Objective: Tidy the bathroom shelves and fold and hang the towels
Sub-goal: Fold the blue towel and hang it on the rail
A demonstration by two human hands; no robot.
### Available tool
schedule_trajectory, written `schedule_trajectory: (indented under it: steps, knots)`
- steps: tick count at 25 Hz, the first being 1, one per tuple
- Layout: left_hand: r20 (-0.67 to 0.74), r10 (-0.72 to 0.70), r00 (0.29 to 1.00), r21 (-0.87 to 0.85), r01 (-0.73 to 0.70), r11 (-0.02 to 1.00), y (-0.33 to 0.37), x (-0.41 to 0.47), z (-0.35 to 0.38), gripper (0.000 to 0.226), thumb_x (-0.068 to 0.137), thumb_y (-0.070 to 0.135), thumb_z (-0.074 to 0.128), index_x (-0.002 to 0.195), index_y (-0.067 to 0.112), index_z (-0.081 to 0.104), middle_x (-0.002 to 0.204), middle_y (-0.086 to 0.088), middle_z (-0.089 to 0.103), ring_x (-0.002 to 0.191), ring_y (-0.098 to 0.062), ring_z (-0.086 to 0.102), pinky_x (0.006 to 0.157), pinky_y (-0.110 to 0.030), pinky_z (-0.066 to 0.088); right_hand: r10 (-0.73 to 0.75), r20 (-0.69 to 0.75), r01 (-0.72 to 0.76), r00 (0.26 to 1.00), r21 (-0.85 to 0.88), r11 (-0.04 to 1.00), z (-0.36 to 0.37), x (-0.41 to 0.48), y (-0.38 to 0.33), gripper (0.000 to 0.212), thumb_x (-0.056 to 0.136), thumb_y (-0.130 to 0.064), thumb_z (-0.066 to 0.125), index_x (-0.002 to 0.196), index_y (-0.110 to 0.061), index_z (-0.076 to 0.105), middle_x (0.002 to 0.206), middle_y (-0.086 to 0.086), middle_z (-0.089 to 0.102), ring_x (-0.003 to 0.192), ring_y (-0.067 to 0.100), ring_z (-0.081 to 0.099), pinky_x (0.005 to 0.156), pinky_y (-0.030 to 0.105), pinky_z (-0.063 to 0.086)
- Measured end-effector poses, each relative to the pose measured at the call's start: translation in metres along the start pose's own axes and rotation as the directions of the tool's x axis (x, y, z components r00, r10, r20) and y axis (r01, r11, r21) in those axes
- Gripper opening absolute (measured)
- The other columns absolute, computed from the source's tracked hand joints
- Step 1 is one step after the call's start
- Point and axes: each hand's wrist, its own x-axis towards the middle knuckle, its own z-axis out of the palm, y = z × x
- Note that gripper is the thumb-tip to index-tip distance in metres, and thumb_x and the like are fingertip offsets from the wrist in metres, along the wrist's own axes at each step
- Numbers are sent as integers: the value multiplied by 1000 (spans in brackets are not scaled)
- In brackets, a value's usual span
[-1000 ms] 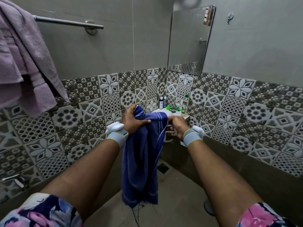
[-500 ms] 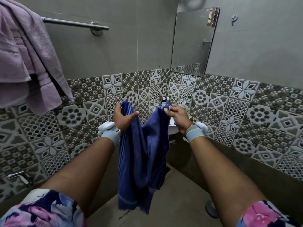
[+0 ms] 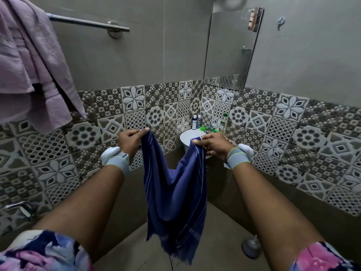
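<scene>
we pinch the blue towel (image 3: 175, 194) by its top edge, left hand (image 3: 130, 140) and right hand (image 3: 212, 145) apart, hanging before the corner shelf (image 3: 188, 136), likely spreading it to fold.

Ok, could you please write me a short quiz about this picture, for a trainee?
1. True or false: the left hand and the right hand each pinch the top edge of the blue towel.
2. Where is the lilac towel? A on a wall hook; B over the rail; C on the floor.
3. What stands on the white corner shelf?
Key: 1 true; 2 B; 3 small bottles.
</scene>
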Motion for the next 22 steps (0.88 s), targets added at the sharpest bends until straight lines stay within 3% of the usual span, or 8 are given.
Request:
schedule_trajectory:
  steps: [2,4,6,7,10,12,15,22]
  knots:
    - [124,-110,986,-130,126,983,1,-9,8,12,83,19,71,77,9,70,69,-4,68,64,-20,58,59,-26,48,-23,125,-2,992,198,980,7,-7,-7,12,84,-6,68,74,-13,67,64,-2,65,53,10,55,56,23,47]
    - [236,-185,954,-163,227,960,0,-14,17,11,88,20,64,83,10,68,71,-2,68,66,-18,57,58,-24,47,-39,42,26,998,269,963,14,0,-5,14,89,0,58,88,-9,69,68,0,65,60,13,57,59,24,49]
    - [181,-125,975,0,127,992,-7,-10,24,18,88,23,66,91,7,72,86,-7,71,79,-21,61,69,-29,50,-48,-198,80,979,158,984,24,13,2,17,91,0,55,102,-3,68,76,6,63,65,17,55,63,31,52]
    - [113,-30,993,186,9,983,-11,-7,26,23,86,26,69,94,5,74,93,-11,73,87,-23,64,77,-32,51,-75,-308,94,948,46,995,28,18,6,18,90,-4,58,105,-3,68,81,8,63,70,19,57,69,38,56]
    - [65,196,978,536,-200,820,-14,-19,37,26,76,26,79,91,5,77,94,-14,74,91,-23,68,76,-24,48,-228,-334,184,914,-160,970,46,21,15,5,80,-12,72,82,-16,70,83,6,67,80,22,62,82,47,56]
    - [88,234,968,590,-239,771,-11,-32,47,22,69,26,83,81,8,78,81,-10,74,74,-15,65,64,-18,42,-287,-300,247,910,-165,955,61,13,15,16,73,-9,79,68,-19,67,77,7,68,74,22,65,77,40,58]
    - [116,298,947,604,-306,736,-6,-46,56,17,64,23,85,65,14,71,65,-4,69,61,-12,58,54,-18,37,-341,-301,332,891,-84,940,77,3,14,11,68,-2,81,74,-4,72,72,8,68,65,12,62,67,21,52]
    - [142,364,920,612,-371,699,-5,-47,55,8,66,16,78,72,12,74,70,-6,71,63,-16,59,60,-18,41,-300,-305,321,904,19,947,81,-2,14,36,64,1,83,73,-18,53,70,9,66,58,9,60,61,22,52]
